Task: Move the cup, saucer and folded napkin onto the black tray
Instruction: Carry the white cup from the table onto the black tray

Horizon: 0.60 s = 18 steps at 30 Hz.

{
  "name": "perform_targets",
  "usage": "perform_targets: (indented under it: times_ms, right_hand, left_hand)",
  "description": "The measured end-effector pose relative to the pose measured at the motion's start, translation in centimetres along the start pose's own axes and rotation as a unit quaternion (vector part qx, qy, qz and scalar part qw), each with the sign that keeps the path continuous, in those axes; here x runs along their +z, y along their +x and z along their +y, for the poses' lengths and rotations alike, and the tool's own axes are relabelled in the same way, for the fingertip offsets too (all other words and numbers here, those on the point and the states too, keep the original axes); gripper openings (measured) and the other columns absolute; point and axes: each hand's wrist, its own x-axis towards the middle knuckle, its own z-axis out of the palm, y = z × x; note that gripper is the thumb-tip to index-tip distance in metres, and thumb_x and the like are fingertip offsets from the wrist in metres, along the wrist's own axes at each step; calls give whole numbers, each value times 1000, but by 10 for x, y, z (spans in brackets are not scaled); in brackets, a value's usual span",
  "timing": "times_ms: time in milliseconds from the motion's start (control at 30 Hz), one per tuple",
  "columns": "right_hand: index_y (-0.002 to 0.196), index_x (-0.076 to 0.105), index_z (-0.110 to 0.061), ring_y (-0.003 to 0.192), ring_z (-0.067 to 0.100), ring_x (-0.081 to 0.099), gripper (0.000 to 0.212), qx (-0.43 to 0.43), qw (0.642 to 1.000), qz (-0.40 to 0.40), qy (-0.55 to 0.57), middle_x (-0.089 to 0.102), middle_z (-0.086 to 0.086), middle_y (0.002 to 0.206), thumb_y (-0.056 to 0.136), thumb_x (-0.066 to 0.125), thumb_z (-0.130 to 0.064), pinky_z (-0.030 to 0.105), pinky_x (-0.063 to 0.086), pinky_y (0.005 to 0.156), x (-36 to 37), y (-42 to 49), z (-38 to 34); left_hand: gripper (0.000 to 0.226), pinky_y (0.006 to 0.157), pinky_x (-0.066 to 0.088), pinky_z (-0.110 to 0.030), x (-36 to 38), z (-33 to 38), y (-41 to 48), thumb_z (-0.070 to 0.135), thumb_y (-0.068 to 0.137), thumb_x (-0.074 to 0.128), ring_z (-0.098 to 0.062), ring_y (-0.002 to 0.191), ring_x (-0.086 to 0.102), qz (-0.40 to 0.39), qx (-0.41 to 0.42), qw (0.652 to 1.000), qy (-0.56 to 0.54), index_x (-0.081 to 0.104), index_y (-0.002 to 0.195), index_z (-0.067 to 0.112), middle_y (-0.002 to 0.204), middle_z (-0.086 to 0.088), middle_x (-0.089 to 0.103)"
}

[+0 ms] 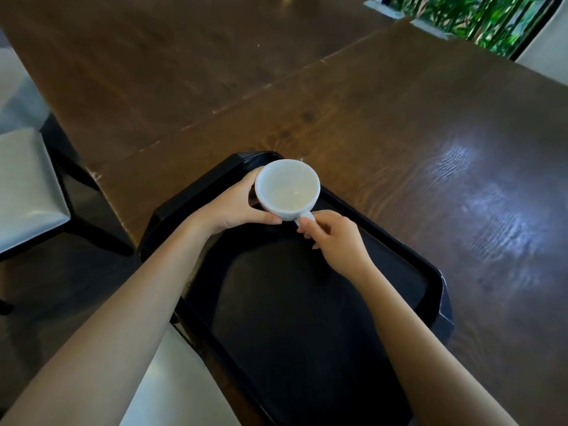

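Dark wooden table (384,124), black tray (436,281) at its near edge. White cup (287,187), upright, empty, over tray's far end, handle toward camera. Left hand (236,207) wraps cup wall; right hand (335,238) pinches handle.

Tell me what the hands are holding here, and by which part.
Both hold the white cup: left hand around its body, right hand pinching the handle, above the black tray.

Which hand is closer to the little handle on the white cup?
Right. The right hand pinches the cup's handle with its fingers. The left hand wraps the cup on the side away from the handle.
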Motion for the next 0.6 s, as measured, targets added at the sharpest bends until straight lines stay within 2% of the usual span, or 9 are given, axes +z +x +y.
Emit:
perform_targets:
  times_ms: [100,233,467,600]
  right_hand:
    - [91,69,-16,84,20,61,25,-8,1000,-4,-5,65,4,92,92,54,-35,45,54,79,1,-2,3]
    - [93,69,-16,85,16,60,25,-6,1000,-5,-1,63,0,94,92,53,-36,42,54,81,1,-3,2]
    - [92,68,-11,85,22,60,29,2,1000,-14,-5,62,5,96,92,53,-36,47,54,80,1,-10,-1]
    - [94,68,-12,85,21,60,28,3,1000,-13,-9,63,5,96,92,53,-36,46,54,80,1,-12,-1]
  left_hand:
    - [94,90,32,-11,1,1,0,28,61,85,13,115,39,-9,4,1000,2,31,137,37,124,31,42]
    - [92,90,32,-11,-1,2,0,29,61,85,13,116,38,-15,3,1000,2,31,135,41,124,32,41]
    - [87,83,33,-5,1,4,-7,27,61,85,28,106,38,-21,7,1000,5,32,127,48,121,36,41]
    - [89,84,32,-6,3,3,-10,27,61,85,25,108,38,-16,2,1000,2,31,130,45,121,36,40]
